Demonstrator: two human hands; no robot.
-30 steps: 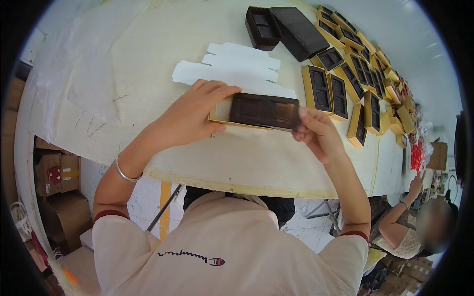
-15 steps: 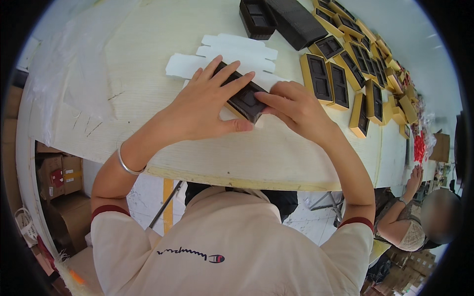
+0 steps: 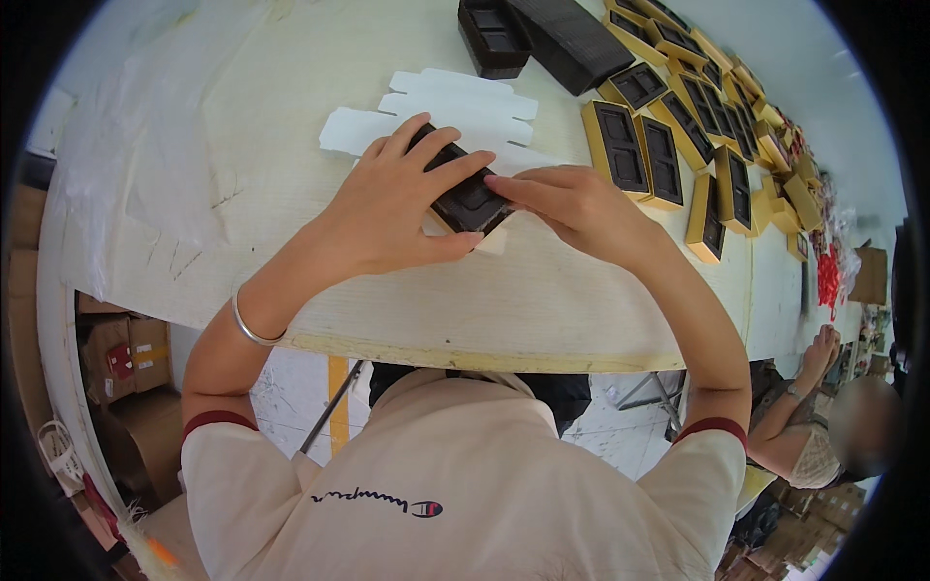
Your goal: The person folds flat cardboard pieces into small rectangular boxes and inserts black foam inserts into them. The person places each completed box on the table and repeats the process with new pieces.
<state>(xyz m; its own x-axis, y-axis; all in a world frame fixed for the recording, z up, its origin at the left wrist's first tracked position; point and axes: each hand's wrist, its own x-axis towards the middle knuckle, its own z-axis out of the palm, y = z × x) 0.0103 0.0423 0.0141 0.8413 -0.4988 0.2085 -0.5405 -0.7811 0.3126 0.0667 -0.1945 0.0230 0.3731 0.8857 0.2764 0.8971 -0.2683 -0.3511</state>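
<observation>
A gold box [image 3: 437,223] lies at a slant on the table in front of me, with a black plastic tray [image 3: 474,200] in it. My left hand [image 3: 386,200] spans the box, its fingers spread over the tray and far side, its thumb at the near edge. At the right end, my right hand [image 3: 588,208] has its thumb and fingers closed on the tray's corner; part of that grip is hidden. Just beyond lies an unfolded white carton blank [image 3: 463,100], partly behind my left fingers.
Nested black trays [image 3: 572,44] and a separate tray stack [image 3: 492,41] sit at the back. Several gold boxes with black trays [image 3: 617,150] spread along the right. Clear plastic film [image 3: 145,145] covers the left side. Another person's hand [image 3: 821,351] is at the far right.
My right fingers have shifted slightly up and left along the tray's right end. My left hand still spans the box, its thumb slightly closer in. The whole view has shifted a little.
</observation>
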